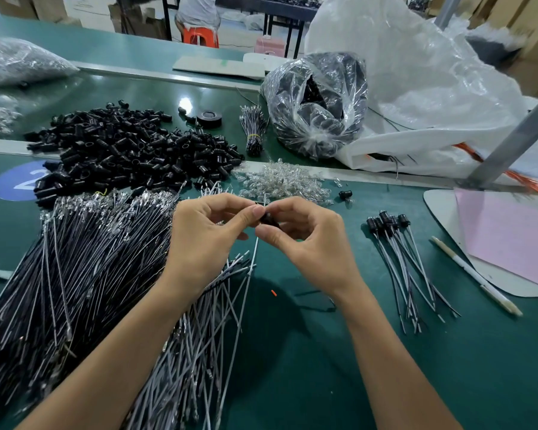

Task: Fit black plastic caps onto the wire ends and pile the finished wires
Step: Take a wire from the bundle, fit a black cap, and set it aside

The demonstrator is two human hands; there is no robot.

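In the near middle, the right hand [308, 246] pinches a black cap [268, 219]; the left hand [205, 243] pinches, it seems, the wire [253, 259] entering it. Finished wires [401, 262] lie at right.

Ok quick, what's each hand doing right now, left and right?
Left hand: closed, thumb and forefinger pinching the wire where it meets the cap.
Right hand: closed, fingers curled round the black plastic cap.
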